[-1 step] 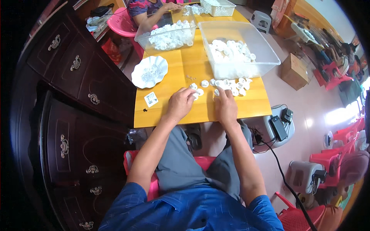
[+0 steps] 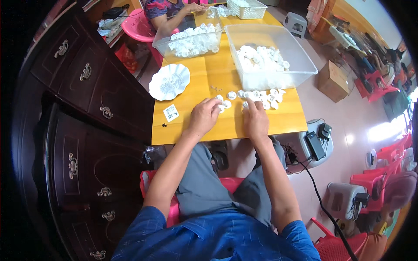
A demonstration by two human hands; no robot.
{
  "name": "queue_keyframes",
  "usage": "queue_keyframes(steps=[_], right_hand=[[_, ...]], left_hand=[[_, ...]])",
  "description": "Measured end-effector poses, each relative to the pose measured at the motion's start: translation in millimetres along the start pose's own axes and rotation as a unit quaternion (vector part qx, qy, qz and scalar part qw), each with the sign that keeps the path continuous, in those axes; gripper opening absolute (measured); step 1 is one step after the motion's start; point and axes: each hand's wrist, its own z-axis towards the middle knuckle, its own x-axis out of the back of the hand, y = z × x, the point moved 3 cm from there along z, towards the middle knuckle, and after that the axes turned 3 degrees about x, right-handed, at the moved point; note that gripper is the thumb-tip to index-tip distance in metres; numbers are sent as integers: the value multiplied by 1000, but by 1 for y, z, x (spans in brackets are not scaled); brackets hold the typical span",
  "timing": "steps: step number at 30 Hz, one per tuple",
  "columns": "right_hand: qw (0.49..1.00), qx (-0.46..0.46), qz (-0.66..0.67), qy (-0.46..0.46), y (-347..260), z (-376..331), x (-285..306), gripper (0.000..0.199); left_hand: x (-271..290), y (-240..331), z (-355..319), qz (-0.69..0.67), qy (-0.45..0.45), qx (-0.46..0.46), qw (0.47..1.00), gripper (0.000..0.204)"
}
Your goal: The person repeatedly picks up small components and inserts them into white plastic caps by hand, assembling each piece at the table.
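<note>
On the yellow wooden table (image 2: 187, 130), my left hand (image 2: 203, 116) is closed, with its fingertips on a small white round plastic part (image 2: 219, 98). A couple more such parts touch or lie beside those fingertips. To its right, my right hand (image 2: 257, 121) is also closed, pinching another white plastic part (image 2: 245, 105) between thumb and fingers. Just beyond it lies a loose cluster of the same white parts (image 2: 273, 98). A single white part (image 2: 231, 95) rests between the two hands, slightly farther off. The fingers partly hide what each hand grips.
A clear bin (image 2: 300, 71) of white parts stands beyond my right hand; another clear bin (image 2: 163, 48) is farther left. A scalloped white dish (image 2: 153, 89) holds tiny clear pieces. Near it lies a printed white card (image 2: 171, 113). Across the table sits another person (image 2: 163, 13).
</note>
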Motion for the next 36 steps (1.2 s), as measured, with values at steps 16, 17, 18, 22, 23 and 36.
queue_keyframes(steps=[16,17,18,22,23,36], right_hand=[[999,33,-16,-11,3,-18,6,27],[999,35,-16,-15,3,-18,7,27],[999,37,-15,-20,3,-19,7,28],[998,57,-21,15,2,-21,7,28],[998,63,-19,11,2,-22,7,28],[988,-40,149,20,-6,-42,15,30]], left_hand=[[-8,-52,76,189,-48,62,979,18],[-8,-54,78,185,-55,69,979,15],[-9,-55,79,183,-62,74,978,13],[-7,-49,72,190,-29,54,980,7],[-7,-48,69,188,-26,52,980,8],[5,-34,34,172,-13,11,985,8]])
